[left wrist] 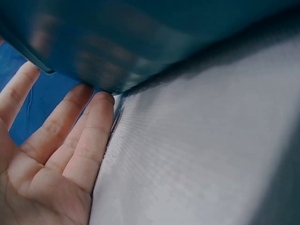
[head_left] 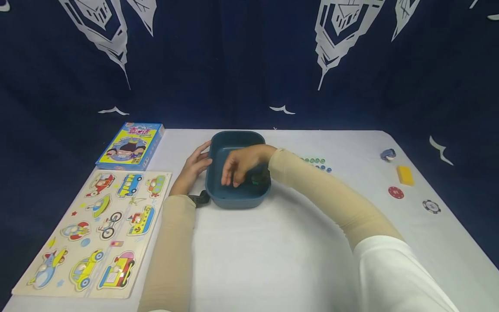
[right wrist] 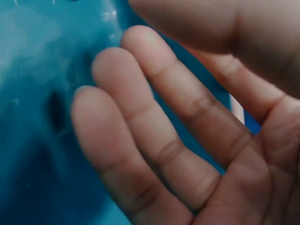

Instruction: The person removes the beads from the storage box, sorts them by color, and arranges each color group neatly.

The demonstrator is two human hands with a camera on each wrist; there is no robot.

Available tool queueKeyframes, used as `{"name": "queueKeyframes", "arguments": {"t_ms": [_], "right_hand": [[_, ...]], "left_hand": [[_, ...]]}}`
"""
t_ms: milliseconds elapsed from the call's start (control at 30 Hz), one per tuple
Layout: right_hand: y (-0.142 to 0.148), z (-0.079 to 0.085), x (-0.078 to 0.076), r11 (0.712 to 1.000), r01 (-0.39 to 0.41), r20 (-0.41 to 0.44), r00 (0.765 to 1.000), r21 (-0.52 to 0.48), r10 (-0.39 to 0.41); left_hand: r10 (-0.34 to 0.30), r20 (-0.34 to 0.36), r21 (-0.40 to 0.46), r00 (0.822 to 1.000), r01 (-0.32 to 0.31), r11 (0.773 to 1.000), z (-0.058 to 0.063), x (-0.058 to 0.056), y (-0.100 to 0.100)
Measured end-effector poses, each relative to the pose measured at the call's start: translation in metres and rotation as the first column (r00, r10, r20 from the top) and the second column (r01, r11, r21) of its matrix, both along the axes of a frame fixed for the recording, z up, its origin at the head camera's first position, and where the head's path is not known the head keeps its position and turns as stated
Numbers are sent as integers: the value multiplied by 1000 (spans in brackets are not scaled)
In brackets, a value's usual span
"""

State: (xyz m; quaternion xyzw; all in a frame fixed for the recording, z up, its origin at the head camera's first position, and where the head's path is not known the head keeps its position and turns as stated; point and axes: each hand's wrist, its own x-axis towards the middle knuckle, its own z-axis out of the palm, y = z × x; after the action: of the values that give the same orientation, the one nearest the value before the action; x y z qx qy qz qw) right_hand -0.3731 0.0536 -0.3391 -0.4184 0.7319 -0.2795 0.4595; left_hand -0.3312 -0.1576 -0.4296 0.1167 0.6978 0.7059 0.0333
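A dark teal plastic box stands on the white table at the centre of the head view. My left hand is at its left side, fingers extended; in the left wrist view the fingertips meet the box's lower wall. My right hand hangs over the inside of the box, fingers pointing down and loosely bent. The right wrist view shows bare fingers against the teal interior, with nothing held between them. The right wrist hides part of the box's right side.
At left lie a wooden picture puzzle board and a blue-yellow card box. Green and blue glass beads sit in rows behind my right forearm. Farther right are a yellow block, a red chip, a black-white chip and a small blue-white object.
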Motion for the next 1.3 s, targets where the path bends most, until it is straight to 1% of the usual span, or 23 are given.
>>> {"name": "queueKeyframes", "arguments": {"t_ms": [200,400,467,567,733,900,1000,1300], "right_hand": [[-17,-9,1,996,-65,21,998,65,64],[-26,-17,5,982,-139,23,990,129,137],[-28,-18,7,979,-143,18,990,146,142],[-29,-21,10,980,-131,25,991,152,129],[-30,-28,13,987,-92,50,995,131,86],[-31,-30,16,991,-73,42,997,115,68],[-32,-32,16,991,-75,32,997,112,72],[-34,-34,18,989,-116,-14,993,91,117]], "left_hand": [[-5,-9,2,1000,5,1000,-1,0,3],[-9,-15,-15,1000,9,1000,0,-1,4],[-6,-16,-18,1000,6,1000,1,0,5],[-2,-16,-15,1000,2,1000,2,0,4],[2,-12,-20,1000,-2,1000,2,0,3],[6,-9,-17,1000,-6,1000,2,0,2],[4,-9,-14,1000,-4,1000,2,0,1],[-3,-16,-14,1000,3,1000,1,2,0]]}}
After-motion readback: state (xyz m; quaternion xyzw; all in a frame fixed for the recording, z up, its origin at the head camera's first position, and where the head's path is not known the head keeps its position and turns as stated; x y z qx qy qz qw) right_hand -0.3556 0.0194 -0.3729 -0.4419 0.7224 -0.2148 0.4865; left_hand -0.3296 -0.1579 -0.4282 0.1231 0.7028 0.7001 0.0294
